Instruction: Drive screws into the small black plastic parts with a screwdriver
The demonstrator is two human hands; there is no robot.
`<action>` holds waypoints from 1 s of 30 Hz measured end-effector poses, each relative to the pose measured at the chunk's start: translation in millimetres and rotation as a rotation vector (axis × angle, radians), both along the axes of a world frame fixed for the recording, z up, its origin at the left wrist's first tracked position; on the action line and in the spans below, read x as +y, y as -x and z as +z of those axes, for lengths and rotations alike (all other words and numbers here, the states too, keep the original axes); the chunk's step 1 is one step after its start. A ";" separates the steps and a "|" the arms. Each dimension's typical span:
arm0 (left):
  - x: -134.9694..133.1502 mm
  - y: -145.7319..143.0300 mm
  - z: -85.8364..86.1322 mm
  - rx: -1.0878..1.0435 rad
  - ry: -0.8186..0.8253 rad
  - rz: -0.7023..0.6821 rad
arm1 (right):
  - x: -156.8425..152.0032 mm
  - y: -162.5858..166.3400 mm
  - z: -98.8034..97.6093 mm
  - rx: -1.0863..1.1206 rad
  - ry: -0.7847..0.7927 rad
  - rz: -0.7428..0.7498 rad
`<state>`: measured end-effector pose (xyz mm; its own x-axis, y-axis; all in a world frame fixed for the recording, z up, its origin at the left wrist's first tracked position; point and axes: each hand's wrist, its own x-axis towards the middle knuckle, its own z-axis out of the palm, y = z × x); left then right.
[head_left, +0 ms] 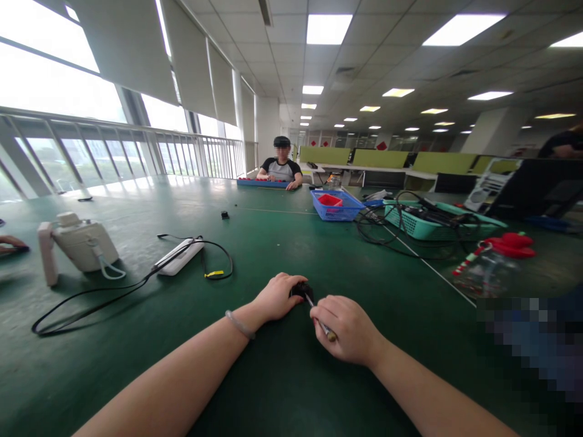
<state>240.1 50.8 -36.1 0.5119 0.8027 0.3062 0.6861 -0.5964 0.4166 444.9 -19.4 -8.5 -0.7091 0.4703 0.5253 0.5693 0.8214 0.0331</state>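
My left hand (276, 296) is closed over a small black part (302, 289) resting on the green table (282, 388); a clear bracelet sits on that wrist. My right hand (348, 331) is curled round a thin screwdriver (319, 315). Its metal shaft points up-left into the black part, and its handle end shows between my fingers. The two hands nearly touch.
A white power strip (180, 256) with a black cable and a white appliance (84, 244) lie at left. A blue basket (336, 205), a teal basket of cables (426, 221) and a red-lidded bottle (494, 264) stand at right. Another person (281, 167) sits at the far end.
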 end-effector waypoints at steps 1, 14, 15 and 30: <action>0.0 0.0 0.0 0.000 -0.001 -0.003 | -0.1 0.1 0.2 -0.002 0.001 0.000; 0.4 -0.1 0.6 0.010 0.020 0.015 | -0.2 0.5 -1.3 -0.022 -0.008 -0.009; 0.5 0.0 0.5 0.009 0.018 0.014 | -0.2 0.7 -1.4 -0.028 -0.002 -0.010; -0.9 0.1 2.0 0.007 0.039 0.024 | 0.7 -1.3 0.2 0.021 -0.012 0.005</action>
